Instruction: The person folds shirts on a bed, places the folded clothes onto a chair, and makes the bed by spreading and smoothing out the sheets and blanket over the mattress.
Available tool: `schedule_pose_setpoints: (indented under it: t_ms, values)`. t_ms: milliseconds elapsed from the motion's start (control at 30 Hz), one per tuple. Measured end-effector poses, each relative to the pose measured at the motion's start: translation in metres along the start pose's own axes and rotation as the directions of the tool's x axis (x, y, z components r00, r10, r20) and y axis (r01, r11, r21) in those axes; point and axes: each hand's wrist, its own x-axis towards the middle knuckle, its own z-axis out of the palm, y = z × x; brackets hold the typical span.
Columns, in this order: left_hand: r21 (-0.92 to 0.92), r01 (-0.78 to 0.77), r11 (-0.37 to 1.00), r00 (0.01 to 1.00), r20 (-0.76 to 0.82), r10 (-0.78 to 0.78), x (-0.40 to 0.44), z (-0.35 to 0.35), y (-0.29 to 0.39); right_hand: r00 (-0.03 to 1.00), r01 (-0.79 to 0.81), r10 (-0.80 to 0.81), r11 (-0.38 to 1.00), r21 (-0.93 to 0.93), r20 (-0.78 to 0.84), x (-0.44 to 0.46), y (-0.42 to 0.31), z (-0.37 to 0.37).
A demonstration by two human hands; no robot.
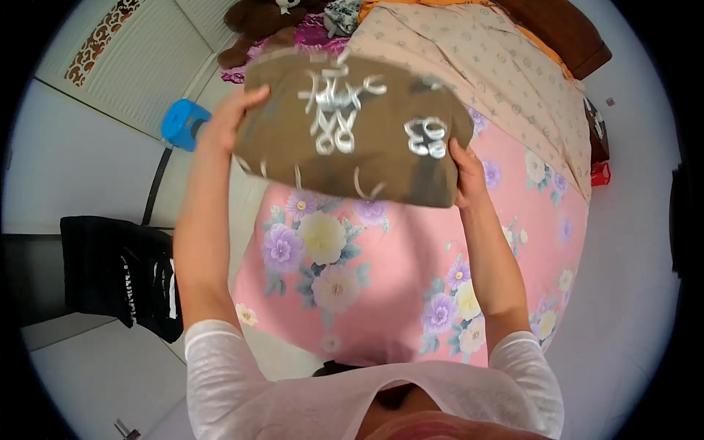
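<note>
A folded brown garment [381, 158] with darker patches and shiny white lettering is held up in front of me, above the bed. Its outline is slightly blurred, and which kind of garment it is I cannot tell. My left hand [233, 117] grips its left end, thumb on the printed face and the other fingers hidden. At the opposite end my right hand [469, 174] is closed on the lower right edge, its thumb also in front. Beneath the garment lies a pink floral bed sheet [396, 271].
A patterned peach blanket [469, 55] covers the bed's far side, near a wooden headboard [561, 33]. Plush toys [257, 18] sit at the back. On the left are a blue container [183, 125], white cabinets [88, 139] and a hanging black cloth [110, 271] with white print.
</note>
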Motion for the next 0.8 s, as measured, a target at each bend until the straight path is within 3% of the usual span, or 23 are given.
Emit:
schedule_pose_setpoints:
  t_ms: [133,167,200,233,267,333,400,433,467,533,567,633,800]
  values:
    - [0.209,-0.037,0.977,0.988,0.156,0.004,0.082,-0.029,0.018,0.999,-0.017,0.018,0.999,0.038,-0.036,0.042,0.038,-0.027]
    - [0.448,-0.012,0.894,1.000,0.005,0.011,0.100,-0.039,0.006,0.993,-0.067,0.069,0.998,0.015,-0.097,0.051,0.054,-0.038]
    - [0.653,0.048,0.756,0.988,-0.140,0.059,0.121,-0.051,-0.010,0.973,-0.113,0.110,0.994,-0.006,-0.205,0.058,0.075,-0.053]
    - [0.899,0.164,0.406,0.939,-0.268,0.214,0.158,-0.086,-0.039,0.943,-0.209,0.156,0.965,-0.158,-0.293,0.062,0.097,-0.074]
    - [0.943,0.332,-0.002,0.862,-0.303,0.406,0.187,-0.113,-0.060,0.903,-0.313,0.188,0.904,-0.293,-0.385,0.062,0.111,-0.087]
    - [0.892,0.442,-0.095,0.830,-0.367,0.419,0.154,-0.045,-0.080,0.861,-0.336,0.147,0.883,-0.328,-0.486,0.053,0.113,-0.086]
    - [0.940,0.202,-0.275,0.862,-0.037,0.505,0.156,-0.038,-0.119,0.807,-0.374,0.107,0.854,-0.362,-0.581,0.054,0.114,-0.090]
    - [0.941,0.199,-0.272,0.866,-0.040,0.498,0.159,-0.035,-0.133,0.843,-0.232,-0.318,0.513,-0.826,-0.434,0.056,0.115,-0.096]
    - [0.929,0.164,-0.332,0.840,0.045,0.541,0.162,-0.033,-0.145,0.815,-0.112,-0.576,-0.047,-0.993,-0.065,0.058,0.115,-0.099]
    - [0.913,0.132,-0.386,0.811,0.124,0.571,0.173,-0.031,-0.163,0.884,0.081,-0.447,-0.142,-0.986,0.137,0.076,0.097,-0.050]
    - [0.925,0.148,-0.350,0.793,0.101,0.601,0.178,-0.031,-0.171,0.887,0.076,-0.443,-0.143,-0.987,0.132,0.090,0.106,-0.042]
    - [0.934,0.166,-0.315,0.773,0.076,0.630,0.185,-0.036,-0.181,0.960,0.048,-0.225,-0.463,-0.885,0.170,0.117,0.121,-0.034]
    - [0.937,0.159,-0.310,0.755,0.087,0.650,0.193,-0.057,-0.207,0.975,0.007,-0.193,-0.460,-0.888,0.107,0.141,0.169,-0.086]
